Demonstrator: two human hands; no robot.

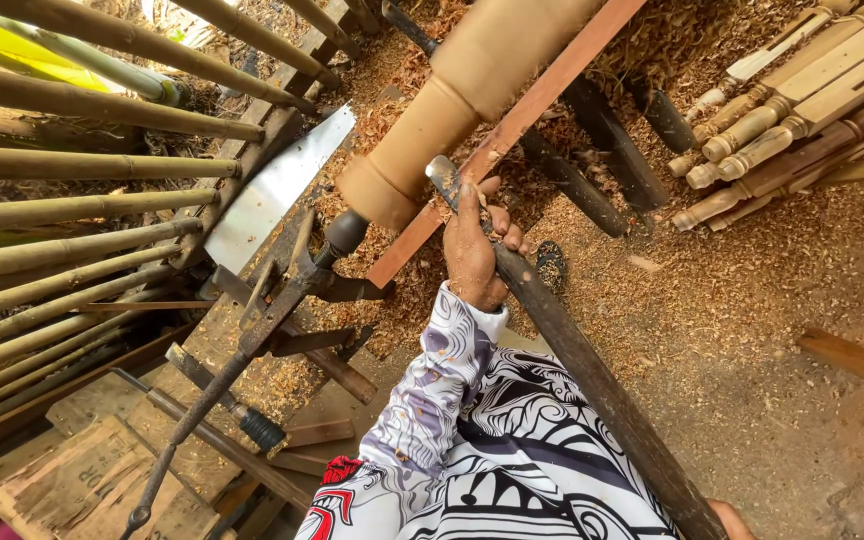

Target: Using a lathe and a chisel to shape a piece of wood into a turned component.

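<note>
A pale, rounded wooden workpiece [452, 100] is mounted on a lathe and runs from the upper middle down to a dark metal centre [344, 232]. My left hand [472, 250] is shut around a long turning chisel [592, 380] close to its metal tip. The tip [442, 178] lies over a reddish wooden rest bar [522, 115] and touches the workpiece near its stepped end. The chisel's dark handle slants down to the lower right. Only a sliver of my right hand [732, 518] shows there, by the handle's end. Its grip is hidden.
Several finished turned spindles [792, 110] are stacked at the upper right. Bamboo poles [72, 200] fill the left side, beside a shiny metal sheet [272, 190]. Shavings cover the ground [732, 300]. Hand tools [252, 425] lie at the lower left, and a plank [857, 362] lies at the right.
</note>
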